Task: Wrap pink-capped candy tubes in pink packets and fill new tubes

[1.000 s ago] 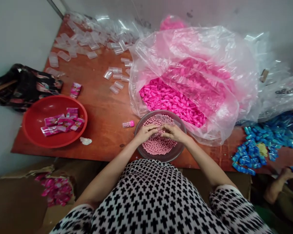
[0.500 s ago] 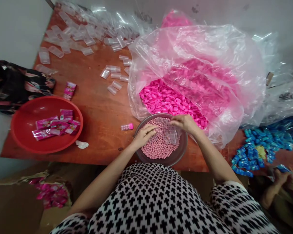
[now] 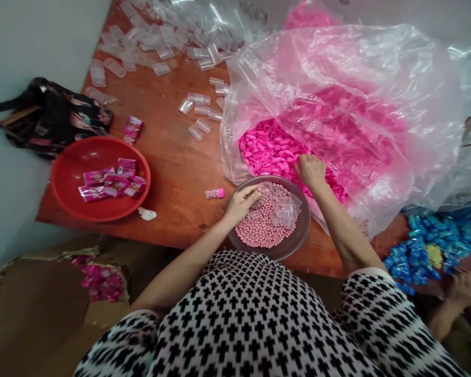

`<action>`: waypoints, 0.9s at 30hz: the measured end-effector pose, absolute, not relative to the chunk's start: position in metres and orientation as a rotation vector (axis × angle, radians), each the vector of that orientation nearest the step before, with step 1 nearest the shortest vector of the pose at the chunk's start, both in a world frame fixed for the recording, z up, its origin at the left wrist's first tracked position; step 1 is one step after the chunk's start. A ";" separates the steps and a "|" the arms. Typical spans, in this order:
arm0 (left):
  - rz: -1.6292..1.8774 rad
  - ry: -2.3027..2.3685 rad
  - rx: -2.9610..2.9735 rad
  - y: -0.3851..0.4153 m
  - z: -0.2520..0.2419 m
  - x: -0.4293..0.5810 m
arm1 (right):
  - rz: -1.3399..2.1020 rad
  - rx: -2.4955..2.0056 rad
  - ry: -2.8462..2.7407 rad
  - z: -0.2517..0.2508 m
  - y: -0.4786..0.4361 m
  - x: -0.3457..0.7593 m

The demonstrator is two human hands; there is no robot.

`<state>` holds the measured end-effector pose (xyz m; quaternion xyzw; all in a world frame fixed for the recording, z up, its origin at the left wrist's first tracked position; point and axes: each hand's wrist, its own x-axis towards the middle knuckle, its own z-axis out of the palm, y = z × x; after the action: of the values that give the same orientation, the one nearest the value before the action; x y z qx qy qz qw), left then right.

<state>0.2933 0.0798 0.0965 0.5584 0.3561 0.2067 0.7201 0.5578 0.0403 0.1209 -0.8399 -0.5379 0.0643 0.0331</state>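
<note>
A metal bowl [image 3: 298,241] of small pink balls [image 3: 261,228] sits at the table's near edge, with clear plastic tubes [image 3: 282,201] lying on the balls. My left hand [image 3: 241,201] rests over the bowl's left side, fingers pinched on a clear tube at the balls. My right hand [image 3: 310,170] has reached past the bowl into the big clear bag [image 3: 377,68], its fingers curled down into the heap of bright pink caps [image 3: 270,152]. What those fingers hold is hidden. A filled tube with a pink cap [image 3: 215,193] lies on the table left of the bowl.
A red basin [image 3: 66,193] with pink sachets [image 3: 110,183] stands at the left, a dark bag [image 3: 58,118] behind it. Empty clear tubes [image 3: 168,47] litter the far table. Blue caps [image 3: 427,251] pile at the right, near another person's hand [image 3: 461,288]. A cardboard box [image 3: 43,303] with pink packets sits below left.
My right hand left the bowl and moved up and right into the bag of pink caps. My left hand stayed over the bowl. The view shifted slightly.
</note>
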 end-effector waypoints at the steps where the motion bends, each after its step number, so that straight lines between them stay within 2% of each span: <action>1: 0.461 0.799 1.246 0.080 0.098 0.293 | 0.230 -2.497 -1.626 0.125 0.036 0.553; 5: 0.490 0.802 1.346 0.077 0.107 0.292 | 0.526 -1.972 -1.581 0.151 0.012 0.510; 8: 0.531 0.771 1.467 0.074 0.112 0.290 | 0.623 -1.757 -1.645 0.166 -0.003 0.474; 21: 0.634 0.660 1.678 0.061 0.129 0.271 | 0.484 -1.760 -1.848 0.168 -0.032 0.431; 27: 0.623 0.598 1.875 0.066 0.137 0.267 | 0.534 -1.766 -1.837 0.172 -0.027 0.429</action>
<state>0.2674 0.0659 0.1370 0.7797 0.2487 0.2592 0.5129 0.4292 -0.0275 0.1717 -0.6539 -0.6802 0.1976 0.2659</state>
